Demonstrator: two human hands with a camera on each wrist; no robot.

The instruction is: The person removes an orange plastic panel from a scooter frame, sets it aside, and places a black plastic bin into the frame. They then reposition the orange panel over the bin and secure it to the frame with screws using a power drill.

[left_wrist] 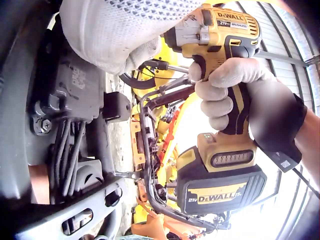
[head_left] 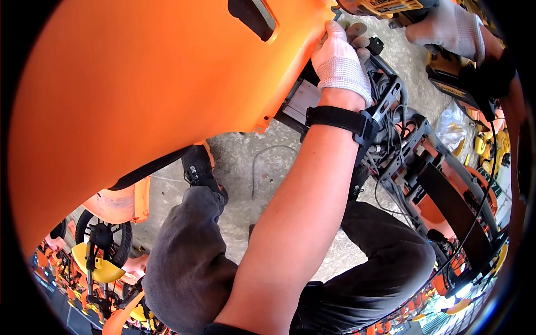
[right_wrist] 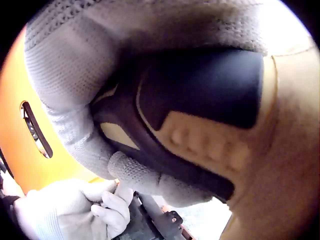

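Note:
A large orange panel (head_left: 167, 72) fills the upper left of the head view. At its right edge is my gloved left hand (head_left: 341, 58), thumb along the edge and fingers curled beside it; the fingertips are partly hidden. My right hand (left_wrist: 235, 85) grips a yellow and black DeWalt driver (left_wrist: 220, 197) by the handle, index finger at the trigger. In the head view the driver (head_left: 385, 5) has its front end by my left fingertips. The right wrist view shows the driver's body (right_wrist: 200, 140) close up, with my left hand (right_wrist: 75, 212) below it.
A dark metal frame (head_left: 393, 103) with cables runs beside my left forearm. The driver's battery (head_left: 449, 84) hangs over a concrete floor (head_left: 240, 167). A wheel (head_left: 103, 234) and yellow parts lie at lower left, a plastic bag (head_left: 451, 125) at right.

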